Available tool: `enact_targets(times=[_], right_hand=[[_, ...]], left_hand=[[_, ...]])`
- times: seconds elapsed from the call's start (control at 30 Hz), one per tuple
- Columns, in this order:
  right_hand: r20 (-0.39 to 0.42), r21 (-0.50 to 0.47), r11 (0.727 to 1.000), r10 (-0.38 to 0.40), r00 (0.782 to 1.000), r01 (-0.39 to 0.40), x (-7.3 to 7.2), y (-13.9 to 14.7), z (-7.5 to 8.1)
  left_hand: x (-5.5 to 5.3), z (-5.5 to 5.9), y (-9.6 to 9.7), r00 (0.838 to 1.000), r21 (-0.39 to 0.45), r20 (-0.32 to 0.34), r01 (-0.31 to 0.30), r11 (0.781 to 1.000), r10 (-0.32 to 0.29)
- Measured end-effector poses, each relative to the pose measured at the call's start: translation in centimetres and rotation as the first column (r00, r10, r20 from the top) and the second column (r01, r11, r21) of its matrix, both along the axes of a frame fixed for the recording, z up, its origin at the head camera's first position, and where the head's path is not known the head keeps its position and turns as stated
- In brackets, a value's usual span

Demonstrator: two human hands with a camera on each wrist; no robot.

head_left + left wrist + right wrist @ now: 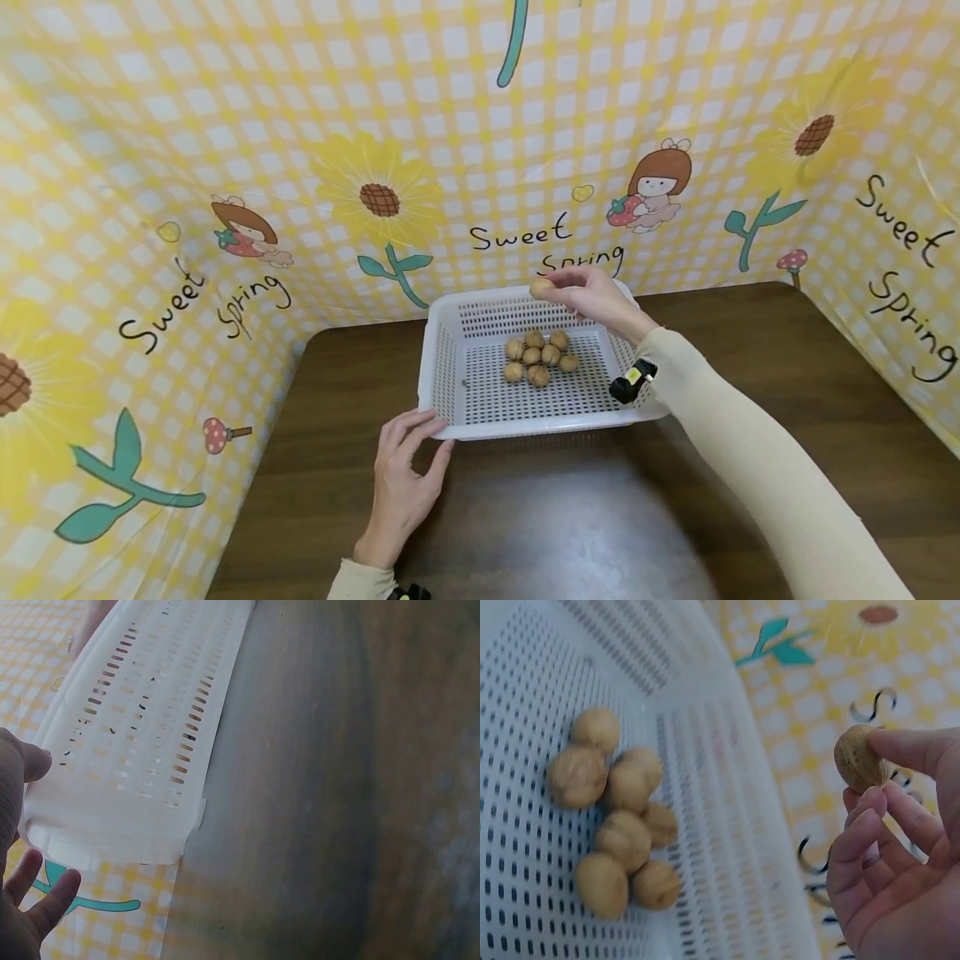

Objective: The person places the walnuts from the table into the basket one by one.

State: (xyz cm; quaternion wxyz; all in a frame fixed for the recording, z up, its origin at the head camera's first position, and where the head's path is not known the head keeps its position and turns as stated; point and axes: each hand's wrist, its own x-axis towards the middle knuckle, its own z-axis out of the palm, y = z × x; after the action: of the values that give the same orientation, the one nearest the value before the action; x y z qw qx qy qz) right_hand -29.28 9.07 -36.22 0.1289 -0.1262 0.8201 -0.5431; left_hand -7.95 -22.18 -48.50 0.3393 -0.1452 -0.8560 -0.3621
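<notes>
A white slotted plastic basket [480, 432] stands on the table, with several walnuts [532, 357] clustered inside, right of its middle. My left hand [405, 475] holds the basket's near left corner, fingertips over the rim and thumb against the outer front wall. In the left wrist view, the thumb [36, 761] and two spread fingers [56, 896] lie around that corner. Over the basket's far rim, my right hand [592, 298] pinches one walnut [859, 759] between thumb and fingertips. This walnut is apart from the others, and the right wrist view shows it beyond the basket wall.
The dark wooden table [540, 517] reaches in front of the basket and to both sides. A yellow checked cloth [495, 167] printed with flowers and lettering hangs close behind the basket and along both sides of the table.
</notes>
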Motion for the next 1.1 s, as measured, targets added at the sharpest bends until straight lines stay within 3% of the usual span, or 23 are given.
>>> enact_targets(times=[0.23, 0.37, 0.5, 0.83, 1.1], right_hand=[[-0.002, 0.109, 0.993, -0.036, 0.999, 0.036, -1.6, 0.5, -3.8], [-0.061, 0.207, 0.977, -0.047, 0.997, 0.059, -1.7, 0.1, -5.0], [-0.128, 0.25, 0.967, -0.014, 0.992, 0.046, -1.7, -0.6, -5.5], [-0.035, 0.359, 0.933, -0.006, 0.999, 0.019, -1.8, -1.2, -6.3], [-0.039, 0.382, 0.924, -0.008, 0.999, 0.023, -2.4, -1.7, -6.9]], left_hand=[[0.0, -0.1, 0.0, 1.0, -0.011, -0.014, 0.01, 1.0, -0.01], [0.0, -0.2, 0.0, 1.0, -0.014, -0.001, 0.014, 1.0, -0.014], [0.0, -0.2, -0.1, 1.0, -0.007, 0.002, 0.005, 1.0, -0.005], [0.0, 0.0, 0.1, 0.999, -0.011, -0.033, 0.013, 1.0, -0.013], [0.0, -0.1, -0.2, 1.0, 0.004, 0.005, 0.003, 1.0, -0.003]])
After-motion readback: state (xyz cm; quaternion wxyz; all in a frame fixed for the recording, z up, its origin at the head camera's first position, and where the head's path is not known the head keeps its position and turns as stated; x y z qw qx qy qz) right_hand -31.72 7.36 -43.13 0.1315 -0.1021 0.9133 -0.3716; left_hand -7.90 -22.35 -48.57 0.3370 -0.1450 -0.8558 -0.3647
